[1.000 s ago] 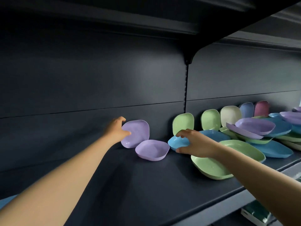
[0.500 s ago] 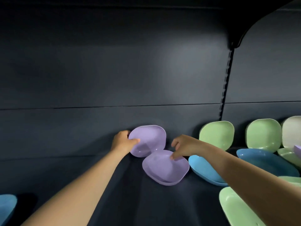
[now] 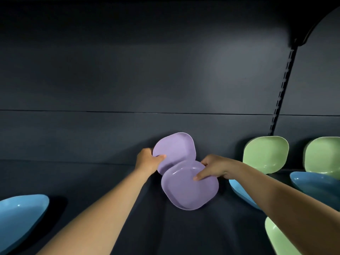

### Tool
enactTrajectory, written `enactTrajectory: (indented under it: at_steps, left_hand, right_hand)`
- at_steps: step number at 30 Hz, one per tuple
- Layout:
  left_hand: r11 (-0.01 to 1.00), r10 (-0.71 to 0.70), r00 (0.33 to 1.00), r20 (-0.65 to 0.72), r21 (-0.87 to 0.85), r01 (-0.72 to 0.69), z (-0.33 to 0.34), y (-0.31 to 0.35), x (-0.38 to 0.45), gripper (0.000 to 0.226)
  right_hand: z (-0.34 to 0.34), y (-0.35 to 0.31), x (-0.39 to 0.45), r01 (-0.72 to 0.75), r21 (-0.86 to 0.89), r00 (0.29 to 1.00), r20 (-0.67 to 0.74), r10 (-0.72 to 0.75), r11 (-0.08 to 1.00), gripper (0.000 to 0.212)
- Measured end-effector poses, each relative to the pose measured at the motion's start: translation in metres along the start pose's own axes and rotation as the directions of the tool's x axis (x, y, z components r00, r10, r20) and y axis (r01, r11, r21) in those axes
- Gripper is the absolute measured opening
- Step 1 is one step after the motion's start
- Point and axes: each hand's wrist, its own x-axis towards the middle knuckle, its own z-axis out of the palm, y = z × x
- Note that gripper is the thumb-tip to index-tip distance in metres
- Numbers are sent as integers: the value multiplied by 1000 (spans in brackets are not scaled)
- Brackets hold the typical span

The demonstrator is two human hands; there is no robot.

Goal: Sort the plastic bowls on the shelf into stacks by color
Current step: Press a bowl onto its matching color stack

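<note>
Two purple bowls sit at the middle of the dark shelf [image 3: 128,227]. The upright purple bowl [image 3: 174,150] leans against the back panel, and my left hand [image 3: 149,160] grips its left rim, thumb on the inside. The flat purple bowl [image 3: 187,190] lies in front of it, tilted slightly. My right hand [image 3: 213,167] pinches its far right rim, thumb inside the bowl. Two green bowls [image 3: 265,153] [image 3: 323,153] lean on the back panel to the right.
A blue bowl [image 3: 18,216] lies at the far left. Under my right forearm is another blue bowl [image 3: 241,192], a darker blue one [image 3: 316,184] lies at the right edge, and a green bowl [image 3: 277,238] sits at the bottom right. A slotted upright [image 3: 283,85] divides the back panel.
My right hand let go of the blue bowl, moved left and took hold of the flat purple bowl's rim. The view swung left and closer. My left hand kept its grip on the upright purple bowl.
</note>
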Motion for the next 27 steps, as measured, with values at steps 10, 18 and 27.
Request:
enactTrajectory:
  at_steps: [10,18,27]
  left_hand:
    - [960,-36,998,-42,-280,22,-97,-4,-32,19]
    - [907,38,999,-38,-418,-51,-259,-40,-61,11]
    - [916,52,994,-97,-391,-86,-440,-117,-93,9]
  right_hand:
    - [20,-58,-62,95,236,988,-141,-62,967,25]
    - [110,-175,-113,310,484,921,-365,-133,818,31]
    - [242,-310,-115,429,620,890,-413,-192,656,36]
